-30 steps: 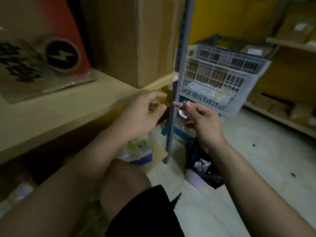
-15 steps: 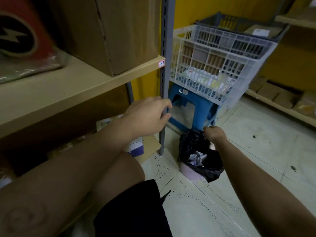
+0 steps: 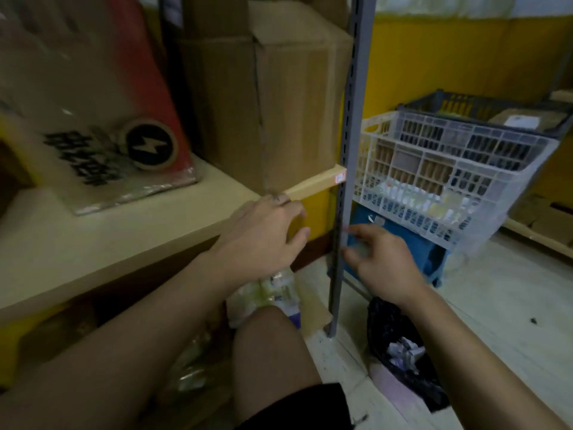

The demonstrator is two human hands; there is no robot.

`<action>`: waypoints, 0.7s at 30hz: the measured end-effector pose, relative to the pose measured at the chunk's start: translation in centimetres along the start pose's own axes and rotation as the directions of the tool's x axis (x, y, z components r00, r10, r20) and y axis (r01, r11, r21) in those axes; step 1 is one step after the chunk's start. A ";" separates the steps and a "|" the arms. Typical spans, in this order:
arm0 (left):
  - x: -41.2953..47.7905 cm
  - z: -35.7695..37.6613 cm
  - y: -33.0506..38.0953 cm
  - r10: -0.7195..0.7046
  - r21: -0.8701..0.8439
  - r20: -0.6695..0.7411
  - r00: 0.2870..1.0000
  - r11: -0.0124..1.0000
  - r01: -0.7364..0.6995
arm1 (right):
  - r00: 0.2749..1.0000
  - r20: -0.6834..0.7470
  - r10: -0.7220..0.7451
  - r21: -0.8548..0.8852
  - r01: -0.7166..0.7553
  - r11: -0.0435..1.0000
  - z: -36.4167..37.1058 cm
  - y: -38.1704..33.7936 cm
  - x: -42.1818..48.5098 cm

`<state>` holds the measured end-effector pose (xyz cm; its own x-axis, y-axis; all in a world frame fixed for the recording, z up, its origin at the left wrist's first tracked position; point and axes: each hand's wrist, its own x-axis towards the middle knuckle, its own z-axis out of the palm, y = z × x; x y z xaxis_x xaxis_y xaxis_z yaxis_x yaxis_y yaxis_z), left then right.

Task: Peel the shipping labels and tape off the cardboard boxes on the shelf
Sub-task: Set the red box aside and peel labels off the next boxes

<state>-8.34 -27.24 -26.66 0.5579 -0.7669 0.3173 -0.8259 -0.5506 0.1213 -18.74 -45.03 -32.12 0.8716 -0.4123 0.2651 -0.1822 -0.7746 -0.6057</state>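
A tall plain cardboard box [image 3: 288, 97] stands on the beige shelf [image 3: 102, 240], hard against the grey upright post [image 3: 348, 150]. To its left leans a red and brown box with a lightning logo [image 3: 93, 119], wrapped in clear film. My left hand [image 3: 266, 234] hovers at the shelf's front edge, fingers loose, holding nothing I can see. My right hand [image 3: 378, 259] is raised beside the post with fingers spread and empty. Both hands are blurred.
A black-lined bin [image 3: 403, 352] holding crumpled scraps sits on the floor by my right forearm. A white plastic crate [image 3: 449, 181] rests on a blue stool [image 3: 403, 243] past the post. My knee [image 3: 269, 352] is in front; packets lie under the shelf.
My right hand has risen from the bin to beside the post, now empty. My left hand has lifted to the shelf edge. The view has tilted back up to the boxes.
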 end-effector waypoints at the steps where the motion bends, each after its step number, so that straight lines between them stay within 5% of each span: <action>1: -0.5 -1.2 -0.7 -0.024 0.024 -0.020 1.000 0.999 0.024 | 0.998 -0.045 -0.054 0.036 0.055 0.998 -0.3 -1.6 0.1; 9: -5.5 -11.1 -7.9 -0.221 0.123 -0.293 0.930 0.956 0.266 | 0.826 -0.302 -0.476 0.116 0.528 0.841 0.0 -16.0 2.6; 17: -7.6 -16.2 -15.1 -0.399 0.150 -0.478 0.783 0.841 0.520 | 0.799 -0.113 -0.591 0.040 0.598 0.800 5.2 -26.4 8.6; 21: -7.3 -16.4 -17.7 -0.434 0.088 -0.539 0.722 0.823 0.561 | 0.792 -0.160 -0.589 0.023 0.599 0.800 7.3 -28.9 10.6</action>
<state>0.90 -6.52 -15.70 0.7172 -0.1372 0.6832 -0.3599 -0.9124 0.1946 -0.92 -23.51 -17.30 0.7250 0.0524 0.6868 0.3872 -0.8557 -0.3434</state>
